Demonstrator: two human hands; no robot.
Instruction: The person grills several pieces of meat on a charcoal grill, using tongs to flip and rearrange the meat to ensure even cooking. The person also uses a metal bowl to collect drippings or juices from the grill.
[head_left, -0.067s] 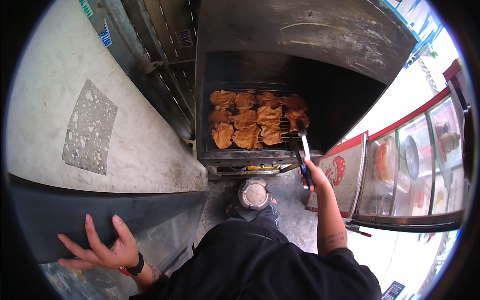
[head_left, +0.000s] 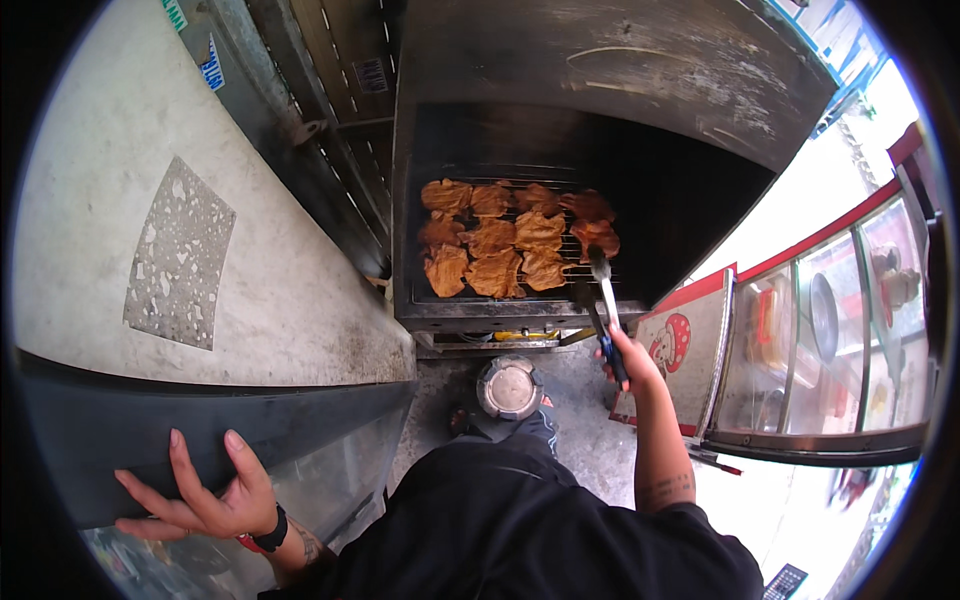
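Note:
My right hand (head_left: 630,362) is wrapped round the dark handle of metal tongs (head_left: 606,290). Their tips reach over the front right of a grill rack (head_left: 580,272), by a piece of meat (head_left: 600,240) at the right end; whether they touch it I cannot tell. Several browned, flat meat pieces (head_left: 492,237) lie in rows across the rack. My left hand (head_left: 220,500), a dark band on its wrist, rests with fingers spread on the dark edge (head_left: 220,430) of a light-topped cabinet and holds nothing.
A raised, scorched metal hood (head_left: 610,60) stands behind the rack. On the left is the worn cabinet top (head_left: 90,250) with a grey speckled patch (head_left: 180,260). A red-framed glass case (head_left: 800,340) stands at right. A round, pale-topped object (head_left: 511,388) sits on the floor below the grill.
The tongs' tips have shifted slightly left and toward me, and my right hand has moved a little with them. My left hand stays in place.

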